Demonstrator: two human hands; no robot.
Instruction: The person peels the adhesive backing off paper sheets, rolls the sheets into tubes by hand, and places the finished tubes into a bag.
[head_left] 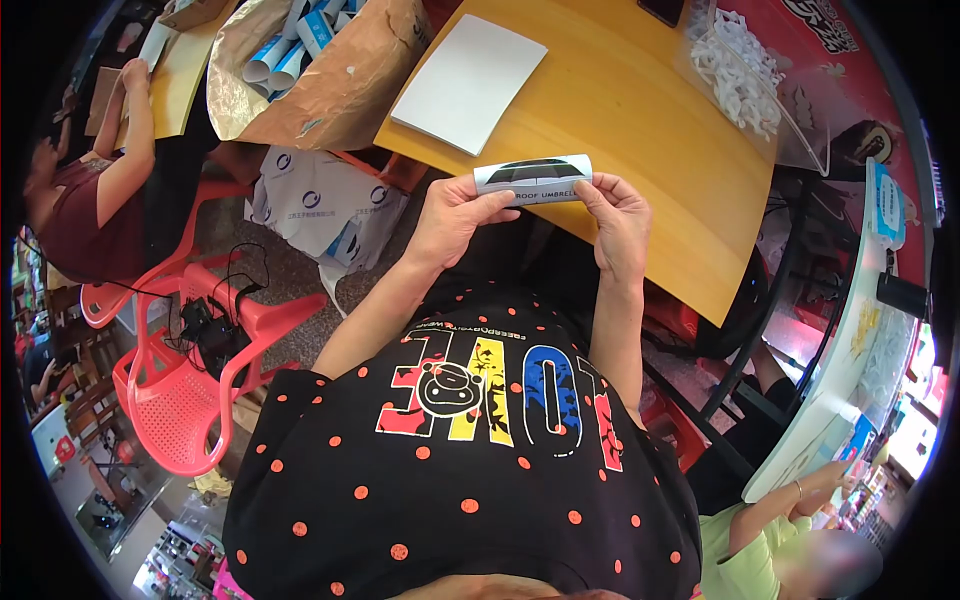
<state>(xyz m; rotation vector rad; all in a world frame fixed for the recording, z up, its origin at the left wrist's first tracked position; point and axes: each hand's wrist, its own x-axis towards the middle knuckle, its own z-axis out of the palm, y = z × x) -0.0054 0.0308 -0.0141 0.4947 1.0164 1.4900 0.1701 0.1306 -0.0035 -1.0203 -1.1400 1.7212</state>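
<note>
Between my hands is a rolled printed paper [535, 178], with a dark umbrella picture and lettering that reads in part "ROOF UMBREL". It is held level just off the near edge of the wooden table [620, 130]. My left hand [452, 220] pinches its left end, thumb in front. At the right end, my right hand [618, 220] grips it with thumb and fingers. A stack of white sheets [470, 85] lies on the table beyond my left hand. The back of the paper and some fingertips are hidden.
A brown paper bag [340, 100] at left holds several rolled papers [285, 60]. A clear container of white pieces [735, 70] stands at the far right. Red plastic chairs [180, 400] are at left. One person [110, 200] sits at left, another [760, 550] at lower right.
</note>
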